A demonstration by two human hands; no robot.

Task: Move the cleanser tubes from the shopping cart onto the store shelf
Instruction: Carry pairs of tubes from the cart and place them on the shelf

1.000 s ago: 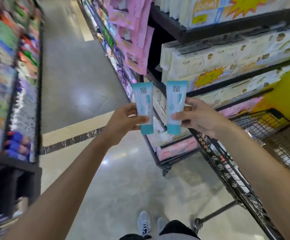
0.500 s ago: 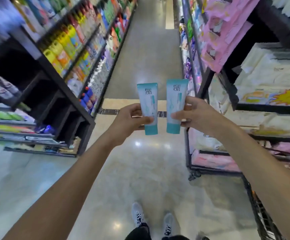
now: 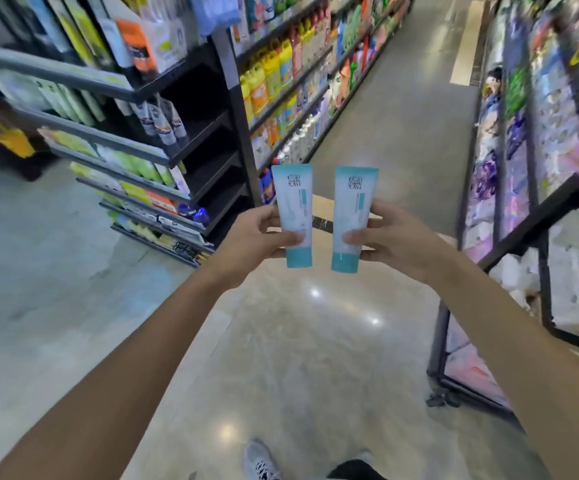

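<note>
While both arms stretch out over the aisle floor (image 3: 298,341), each hand grasps one cleanser tube; the left hand (image 3: 253,237) pinches the left tube (image 3: 294,209) low on its body, thumb across the front near the cap and fingers curled behind; the right hand (image 3: 392,237) holds the right tube (image 3: 352,213) the same way, thumb on the front and fingers wrapped round the back. Both tubes stand cap down and crimped end up, pale blue-white with teal caps and a small dark printed mark near the top; they sit side by side, close but apart, with floor showing in the gap between them; the right tube leans slightly, its top tipped to the right. They are held in the air at mid-aisle, touching no shelf.

To the left stands a dark shelf unit (image 3: 208,157) with several tiers; upright tubes (image 3: 163,123) fill part of one tier, green and yellow packs (image 3: 132,168) lie on the tiers below, and the right-hand ends of some tiers are bare; beyond it a long row of coloured bottles (image 3: 274,77) runs down the aisle. On the right another dark rack (image 3: 537,216) carries pink and purple packets, blurred. At the bottom edge a grey shoe (image 3: 260,462) shows on the glossy floor.
</note>
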